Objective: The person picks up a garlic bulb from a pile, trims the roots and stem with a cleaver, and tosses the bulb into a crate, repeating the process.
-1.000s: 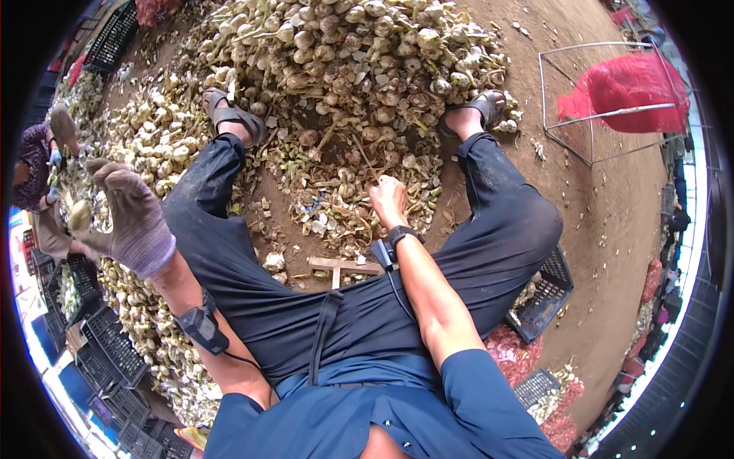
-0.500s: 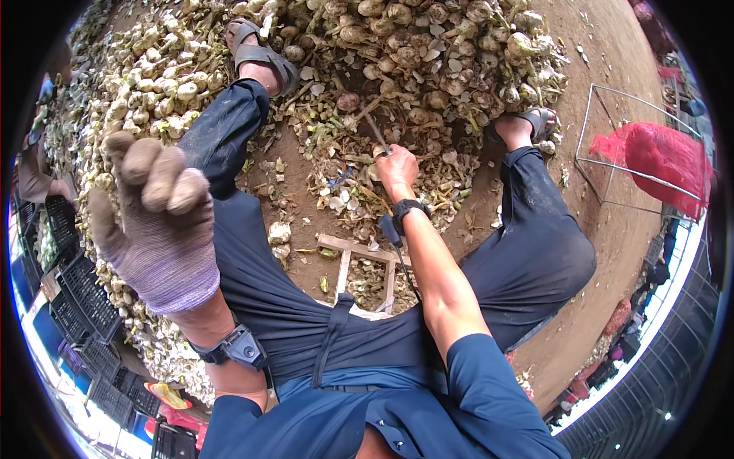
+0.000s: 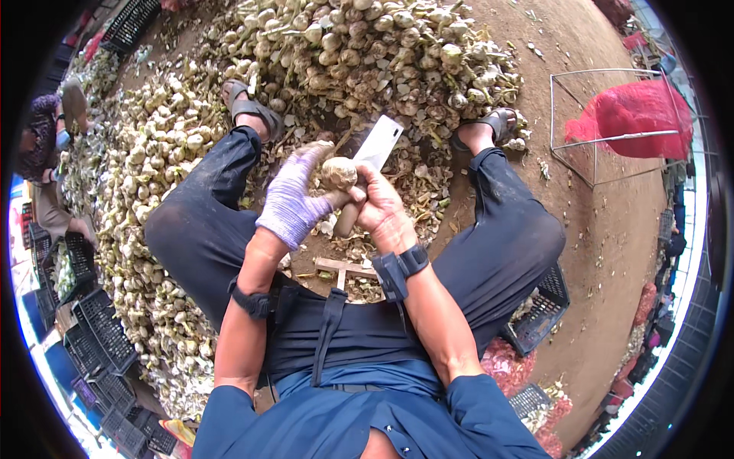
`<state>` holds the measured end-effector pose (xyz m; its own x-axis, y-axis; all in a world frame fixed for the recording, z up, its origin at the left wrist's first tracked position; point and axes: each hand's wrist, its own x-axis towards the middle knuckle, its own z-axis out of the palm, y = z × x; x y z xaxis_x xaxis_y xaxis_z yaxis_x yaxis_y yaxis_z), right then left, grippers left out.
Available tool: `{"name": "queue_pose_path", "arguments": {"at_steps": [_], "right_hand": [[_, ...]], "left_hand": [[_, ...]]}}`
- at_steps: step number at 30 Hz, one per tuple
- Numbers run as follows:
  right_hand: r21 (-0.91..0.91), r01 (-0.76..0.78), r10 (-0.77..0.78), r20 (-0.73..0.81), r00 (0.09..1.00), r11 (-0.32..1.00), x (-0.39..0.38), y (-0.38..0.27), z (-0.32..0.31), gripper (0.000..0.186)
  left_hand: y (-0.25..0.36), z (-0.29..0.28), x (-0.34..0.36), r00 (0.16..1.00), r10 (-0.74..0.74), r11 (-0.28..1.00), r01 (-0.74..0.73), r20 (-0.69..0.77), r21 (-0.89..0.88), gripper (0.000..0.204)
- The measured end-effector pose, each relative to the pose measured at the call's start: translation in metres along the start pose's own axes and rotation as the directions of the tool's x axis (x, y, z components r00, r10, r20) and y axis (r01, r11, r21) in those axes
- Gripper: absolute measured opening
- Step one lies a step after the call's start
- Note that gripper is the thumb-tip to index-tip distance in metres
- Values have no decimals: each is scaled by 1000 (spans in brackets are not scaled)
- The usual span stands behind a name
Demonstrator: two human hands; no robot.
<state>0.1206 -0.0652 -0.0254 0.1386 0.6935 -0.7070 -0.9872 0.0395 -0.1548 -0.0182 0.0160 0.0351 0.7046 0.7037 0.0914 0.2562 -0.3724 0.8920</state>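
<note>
My left hand (image 3: 294, 195), in a pale purple knitted glove with brown fingertips, is closed around a garlic bulb (image 3: 339, 173) held up between my knees. My bare right hand (image 3: 378, 203) grips a cleaver (image 3: 379, 143) with a broad, pale rectangular blade and a small hole near its corner. The blade points up and away, just right of the bulb. Both hands meet at the bulb, and the cleaver's handle is mostly hidden by my fingers. Beyond my hands lies a large heap of garlic (image 3: 359, 46) with stems.
Trimmed garlic bulbs (image 3: 164, 153) spread along my left. A wooden frame (image 3: 344, 268) lies between my thighs. At right stands a wire frame with a red mesh bag (image 3: 634, 118). Black crates (image 3: 103, 333) are at left, another crate (image 3: 539, 310) by my right thigh. Another person (image 3: 50, 145) sits far left.
My left hand has come from the raised left side to the middle and now holds a garlic bulb. My right hand has drawn nearer, turning the cleaver's flat side into view.
</note>
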Motion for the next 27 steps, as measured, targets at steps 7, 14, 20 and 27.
{"name": "queue_pose_path", "arguments": {"at_steps": [7,14,20,27], "right_hand": [[-312,350,-312,168,935,883,-33,2,-18,27],[-560,620,-588,786,189,-549,-61,-29,-14,19],[-428,494,-352,903,245,-757,-62,-32,-15,26],[-462,513,-367,887,282,-723,-45,-20,-22,22]], "left_hand": [[22,20,-1,986,-78,786,150,146,-600,68],[-1,28,7,986,-109,899,153,128,-410,66],[-9,29,3,982,-17,936,81,188,-343,65],[-25,27,1,990,-67,966,96,123,-242,62]]}}
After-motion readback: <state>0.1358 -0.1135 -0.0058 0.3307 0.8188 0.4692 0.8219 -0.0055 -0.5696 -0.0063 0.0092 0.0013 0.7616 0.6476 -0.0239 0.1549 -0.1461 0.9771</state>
